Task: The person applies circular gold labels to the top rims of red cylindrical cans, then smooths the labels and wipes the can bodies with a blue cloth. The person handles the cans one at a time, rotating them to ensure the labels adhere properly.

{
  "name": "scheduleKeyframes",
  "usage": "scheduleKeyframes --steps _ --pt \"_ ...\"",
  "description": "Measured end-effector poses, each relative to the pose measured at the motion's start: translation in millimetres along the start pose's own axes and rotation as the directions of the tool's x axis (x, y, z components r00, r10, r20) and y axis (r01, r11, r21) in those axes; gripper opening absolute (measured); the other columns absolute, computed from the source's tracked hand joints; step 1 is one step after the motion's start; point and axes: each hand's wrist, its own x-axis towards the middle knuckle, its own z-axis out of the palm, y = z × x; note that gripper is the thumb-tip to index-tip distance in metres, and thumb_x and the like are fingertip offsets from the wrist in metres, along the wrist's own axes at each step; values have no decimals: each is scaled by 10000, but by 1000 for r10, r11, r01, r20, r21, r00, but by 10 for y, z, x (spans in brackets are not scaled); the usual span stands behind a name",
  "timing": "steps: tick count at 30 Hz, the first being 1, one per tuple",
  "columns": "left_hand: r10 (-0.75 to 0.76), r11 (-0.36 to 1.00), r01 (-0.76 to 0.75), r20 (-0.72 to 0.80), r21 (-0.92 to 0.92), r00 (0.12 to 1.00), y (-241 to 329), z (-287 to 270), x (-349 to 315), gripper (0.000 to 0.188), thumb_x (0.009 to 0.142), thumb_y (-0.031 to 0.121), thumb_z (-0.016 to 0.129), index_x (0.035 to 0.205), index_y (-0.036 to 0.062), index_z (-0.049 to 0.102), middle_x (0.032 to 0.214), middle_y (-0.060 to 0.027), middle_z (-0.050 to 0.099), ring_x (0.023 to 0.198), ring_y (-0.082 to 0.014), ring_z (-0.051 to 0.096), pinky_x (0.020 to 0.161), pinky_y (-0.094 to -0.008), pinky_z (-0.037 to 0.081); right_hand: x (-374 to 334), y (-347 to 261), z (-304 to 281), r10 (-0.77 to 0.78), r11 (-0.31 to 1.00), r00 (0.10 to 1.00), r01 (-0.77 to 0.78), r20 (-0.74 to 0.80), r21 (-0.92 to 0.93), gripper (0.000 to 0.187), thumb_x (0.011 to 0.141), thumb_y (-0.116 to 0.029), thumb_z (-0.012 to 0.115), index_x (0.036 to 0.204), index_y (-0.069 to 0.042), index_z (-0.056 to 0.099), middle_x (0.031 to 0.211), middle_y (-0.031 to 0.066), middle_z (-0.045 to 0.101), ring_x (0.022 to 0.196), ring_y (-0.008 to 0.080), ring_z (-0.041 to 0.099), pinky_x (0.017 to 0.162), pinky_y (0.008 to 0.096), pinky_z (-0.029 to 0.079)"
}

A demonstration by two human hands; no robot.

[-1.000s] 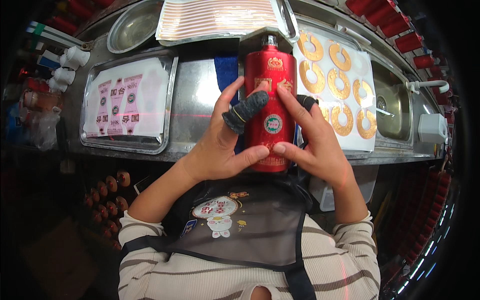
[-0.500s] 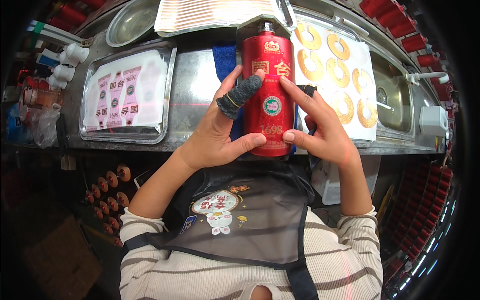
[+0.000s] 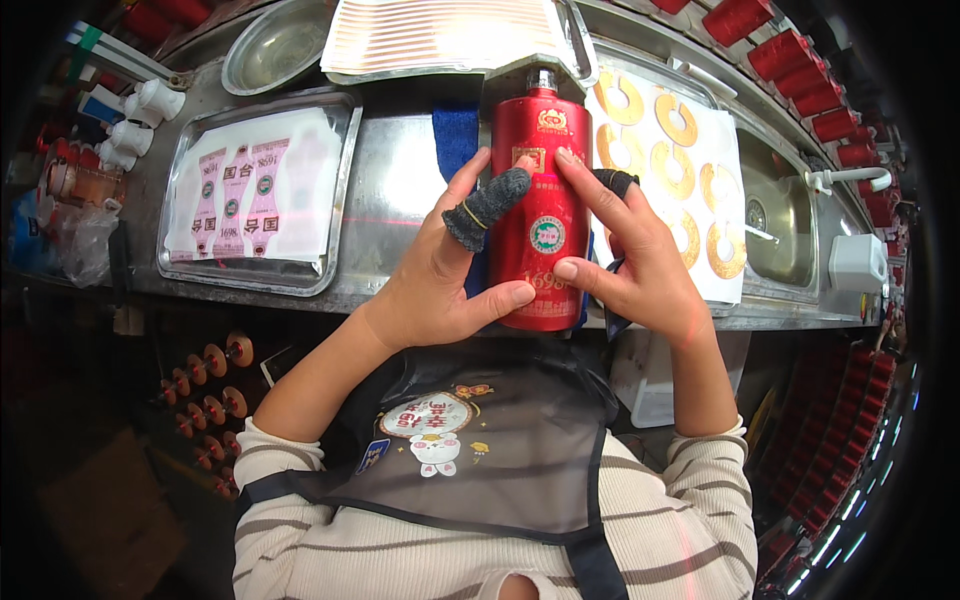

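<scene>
A red bottle [image 3: 540, 215] with gold lettering and a round green-and-white emblem lies on the counter in front of me, its clear neck pointing away. My left hand [image 3: 440, 270] holds its left side. The left thumb lies near the base, and a finger in a dark grey knitted finger sleeve [image 3: 487, 208] presses on the upper front. My right hand [image 3: 645, 270] grips the right side, index fingertip over the gold lettering and thumb on the lower front. A black sleeve [image 3: 617, 182] covers another right finger. Blue cloth [image 3: 456, 145] shows under the bottle.
Left lies a metal tray [image 3: 350, 125] with pink-and-white label sheets [image 3: 235, 195]. A white sheet with gold C-shaped labels [image 3: 672, 165] lies right, before a sink [image 3: 785, 210]. A striped sheet [image 3: 450, 35] and metal bowl [image 3: 275, 45] stand behind. Red bottles [image 3: 780, 55] line the far right.
Both hands have slid slightly up the bottle, and my right index fingertip now covers part of the gold lettering. The whole view has shifted a little.
</scene>
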Motion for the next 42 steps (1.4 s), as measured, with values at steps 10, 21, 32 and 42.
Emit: scheduleKeyframes --steps 10,21,32,42 --pt "-55 998 55 4 14 998 47 -11 12 903 864 340 780 1586 125 282 1617 -203 325 1505 -476 237 1201 -528 268 16 28 -6 10 1000 1000 -10 22 -8 968 745 -409 853 1583 -219 409 853 42 407 718 167 402 635 302 365" --pt "-60 996 59 14 70 998 50 -9 -10 916 851 342 778 1585 119 277 1624 -199 319 1497 -484 249 1207 -541 248 -45 -30 39 56 998 998 -55 31 -18 988 739 -370 860 1590 -194 391 854 56 426 734 194 400 666 315 378" --pt "-72 996 72 13 53 997 83 -11 58 920 853 344 782 1587 122 274 1640 -177 315 1498 -488 242 1207 -541 249 -26 -39 36 54 998 999 -54 -6 -9 950 764 -386 842 1590 -245 393 845 65 421 734 211 420 682 315 388" --pt "-66 995 66 -10 70 998 97 -1 102 913 840 335 789 1576 102 301 1628 -168 337 1487 -491 264 1191 -554 268 40 -49 3 55 997 998 -57 -29 -49 934 787 -404 821 1594 -266 371 824 107 449 725 260 460 681 353 409"
